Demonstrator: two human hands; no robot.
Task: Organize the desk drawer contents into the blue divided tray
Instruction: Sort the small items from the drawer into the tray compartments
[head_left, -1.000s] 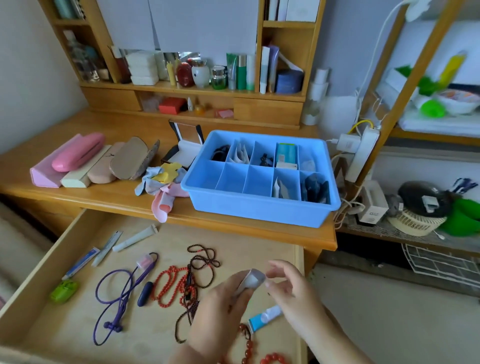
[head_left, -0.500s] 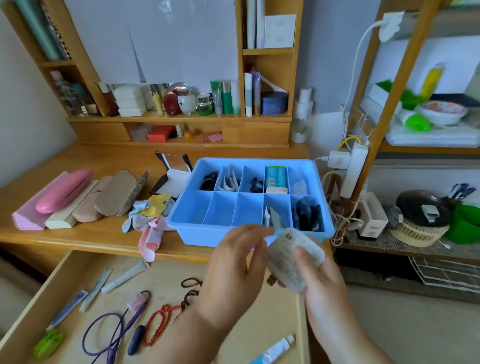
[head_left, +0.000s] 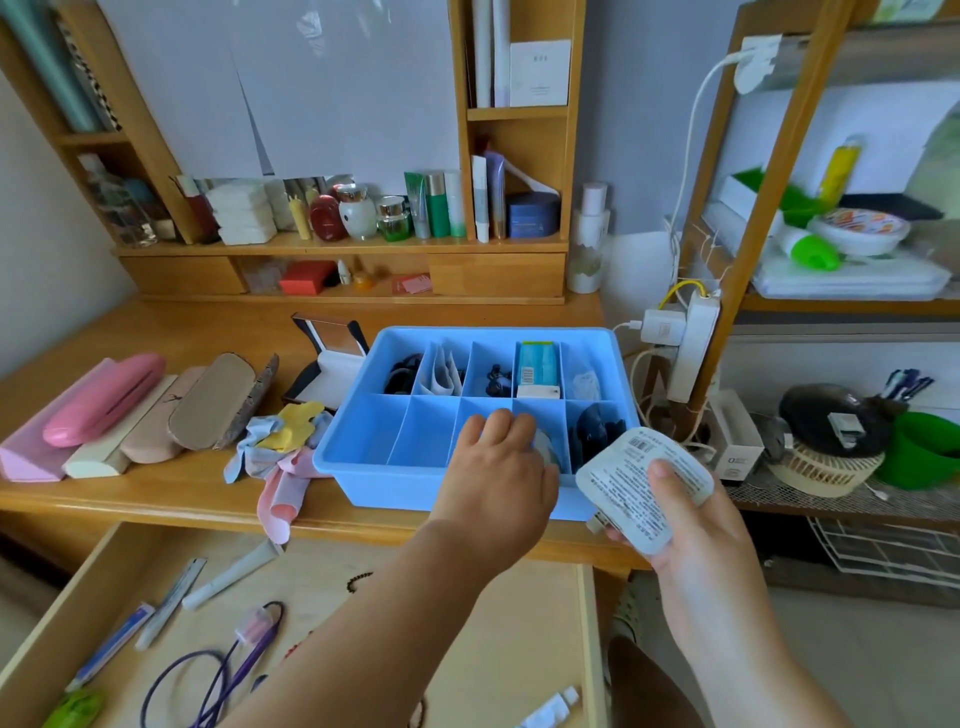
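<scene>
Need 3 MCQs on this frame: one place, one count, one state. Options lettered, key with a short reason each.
1. Where is the left hand?
A. In the open drawer
B. Reaching into the front row of the blue tray
C. On the pink case

2. How many compartments does the tray's back row have?
A. Five
B. Three
C. Eight

3. What state is the right hand in?
A. Open and empty
B. Resting flat on the desk
C. Holding a white printed packet

Key: B, its fingers are over a front compartment; A, four dividers split the back row into five; C, thumb presses on the packet, held beside the tray.
</scene>
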